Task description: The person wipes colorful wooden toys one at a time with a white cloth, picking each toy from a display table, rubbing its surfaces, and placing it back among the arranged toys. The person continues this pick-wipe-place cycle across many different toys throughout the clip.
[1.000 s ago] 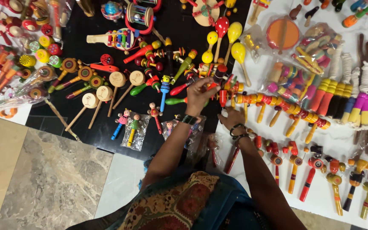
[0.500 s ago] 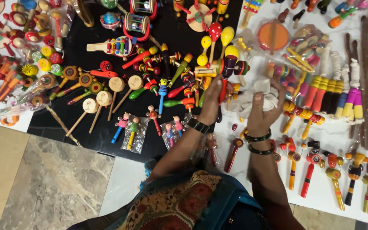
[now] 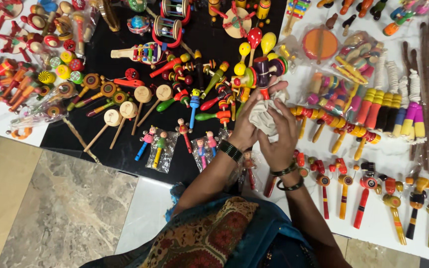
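My left hand [image 3: 248, 125] grips the stem of a colourful wooden rattle toy [image 3: 261, 70], whose dark head with red, green and yellow side discs rises above my fingers. My right hand [image 3: 280, 138] presses a crumpled white cloth [image 3: 264, 115] against the toy's lower part. Both hands hover over the seam between the black table part [image 3: 125, 149] and the white table part [image 3: 383, 218]. Dark bangles circle both wrists.
Painted wooden toys crowd the tables: round paddle drums [image 3: 125, 111], small packaged dolls [image 3: 155, 144], yellow and red maracas [image 3: 256, 42], an orange tambourine [image 3: 320, 43], a row of red and yellow rattles [image 3: 368, 191], skipping ropes [image 3: 395, 106]. Marble floor [image 3: 50, 208] lies at lower left.
My hands lifted the rattle toy off the table, drew closer together, and the right hand brought the white cloth up against it. The view shifted slightly.
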